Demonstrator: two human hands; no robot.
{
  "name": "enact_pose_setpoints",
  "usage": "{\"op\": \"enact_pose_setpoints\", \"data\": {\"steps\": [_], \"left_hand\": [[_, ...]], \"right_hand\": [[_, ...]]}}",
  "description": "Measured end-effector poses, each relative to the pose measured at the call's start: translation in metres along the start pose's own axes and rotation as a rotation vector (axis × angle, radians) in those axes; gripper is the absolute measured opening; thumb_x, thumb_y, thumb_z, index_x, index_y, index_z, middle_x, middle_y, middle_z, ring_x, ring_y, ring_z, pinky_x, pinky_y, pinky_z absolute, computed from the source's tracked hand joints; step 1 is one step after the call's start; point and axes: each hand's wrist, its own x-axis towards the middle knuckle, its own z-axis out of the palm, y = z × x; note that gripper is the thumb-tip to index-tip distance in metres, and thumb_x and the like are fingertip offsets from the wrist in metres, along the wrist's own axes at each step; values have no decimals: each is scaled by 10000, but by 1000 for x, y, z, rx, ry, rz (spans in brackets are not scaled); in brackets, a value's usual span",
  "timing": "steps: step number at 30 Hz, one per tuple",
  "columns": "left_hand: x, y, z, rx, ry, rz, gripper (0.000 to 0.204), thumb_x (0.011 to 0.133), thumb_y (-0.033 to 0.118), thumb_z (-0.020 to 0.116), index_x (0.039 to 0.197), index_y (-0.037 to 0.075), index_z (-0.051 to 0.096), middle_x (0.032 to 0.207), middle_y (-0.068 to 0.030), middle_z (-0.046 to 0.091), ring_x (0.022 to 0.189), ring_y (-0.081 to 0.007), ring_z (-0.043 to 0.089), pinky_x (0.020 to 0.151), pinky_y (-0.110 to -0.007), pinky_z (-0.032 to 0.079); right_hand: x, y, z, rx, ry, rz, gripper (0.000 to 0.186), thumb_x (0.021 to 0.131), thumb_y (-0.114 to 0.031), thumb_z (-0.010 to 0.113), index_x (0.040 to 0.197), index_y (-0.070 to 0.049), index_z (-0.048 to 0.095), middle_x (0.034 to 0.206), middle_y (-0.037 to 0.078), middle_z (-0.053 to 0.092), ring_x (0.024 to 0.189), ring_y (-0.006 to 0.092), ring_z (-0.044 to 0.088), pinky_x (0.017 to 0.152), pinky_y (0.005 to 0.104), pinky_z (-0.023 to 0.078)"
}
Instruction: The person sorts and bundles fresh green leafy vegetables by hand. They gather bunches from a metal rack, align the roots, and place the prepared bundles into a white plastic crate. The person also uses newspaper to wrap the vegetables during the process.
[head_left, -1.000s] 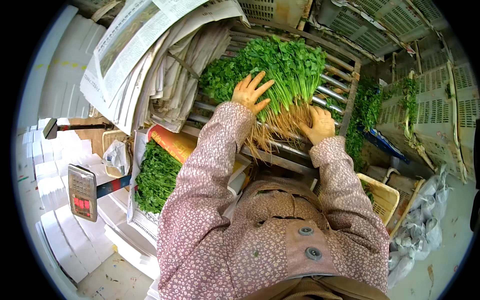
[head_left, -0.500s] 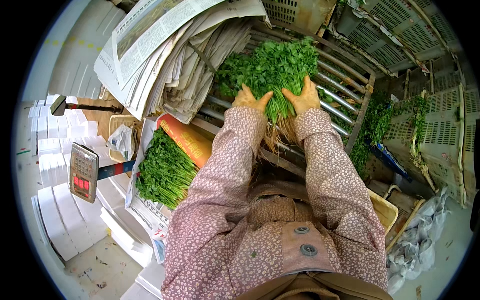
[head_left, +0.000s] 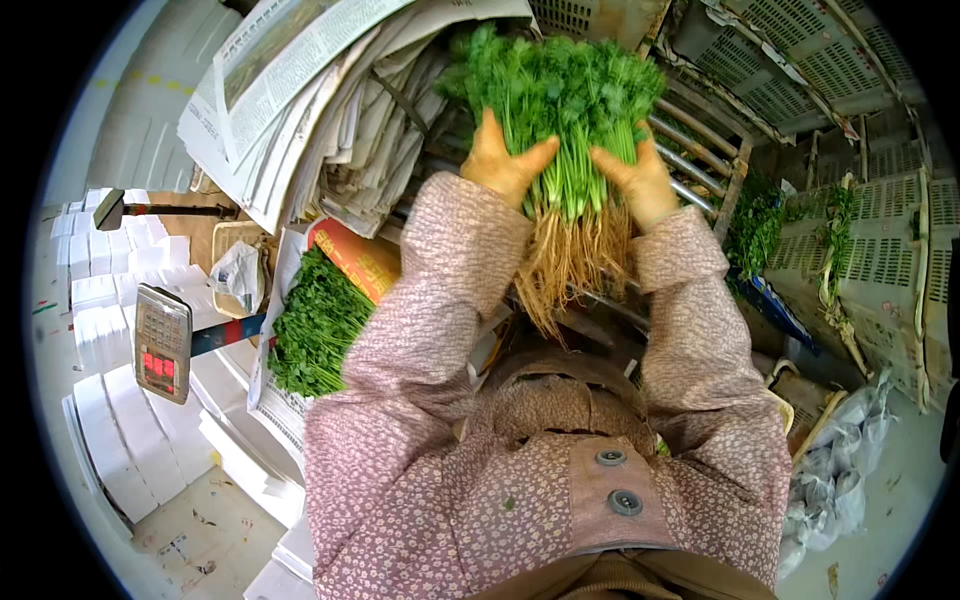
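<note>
A big bunch of green leafy herbs [head_left: 565, 95] with pale yellow roots hanging down sits between my two hands, held upright in front of my chest. My left hand [head_left: 500, 160] grips its left side and my right hand [head_left: 635, 175] grips its right side, just above the roots. Both sleeves are pink with a small pattern. Under the bunch lies a metal roller rack [head_left: 700, 140].
A thick pile of newspapers [head_left: 320, 110] lies at the upper left. A second herb bundle [head_left: 315, 325] rests on paper at the left, beside a weighing scale [head_left: 160, 340] and stacked white boxes [head_left: 110, 420]. Pale plastic crates [head_left: 870, 240] with greens stand at the right.
My hands have closed on both sides of the herb bunch and lifted it upright off the rack, roots now hanging free. The view has tilted, so everything sits lower.
</note>
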Motion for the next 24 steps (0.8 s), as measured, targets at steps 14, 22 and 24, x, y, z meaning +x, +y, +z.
{"op": "enact_pose_setpoints", "data": {"steps": [14,22,24], "left_hand": [[14,-145,-56,323,-21,-96,875,828,497,627,1484,149,165,1383,-261,382,1254,-385,411,1050,-444,331],[1,-73,5,539,18,-302,854,880,598,446,1476,79,121,1478,-220,241,1346,-362,279,1120,-447,231],[2,-70,33,412,-53,-315,878,875,604,453,1478,80,89,1510,-206,158,1372,-353,236,1128,-433,220]], "right_hand": [[-46,100,-116,-406,165,142,691,874,-464,573,1386,-40,385,1357,196,454,1224,319,469,1004,390,392],[-19,54,-4,-708,188,337,924,834,-548,577,1475,-75,108,1501,157,237,1327,329,338,1108,416,279],[-2,85,15,-857,156,123,1007,783,-612,598,1466,-47,123,1446,206,300,1282,358,384,1060,392,348]]}}
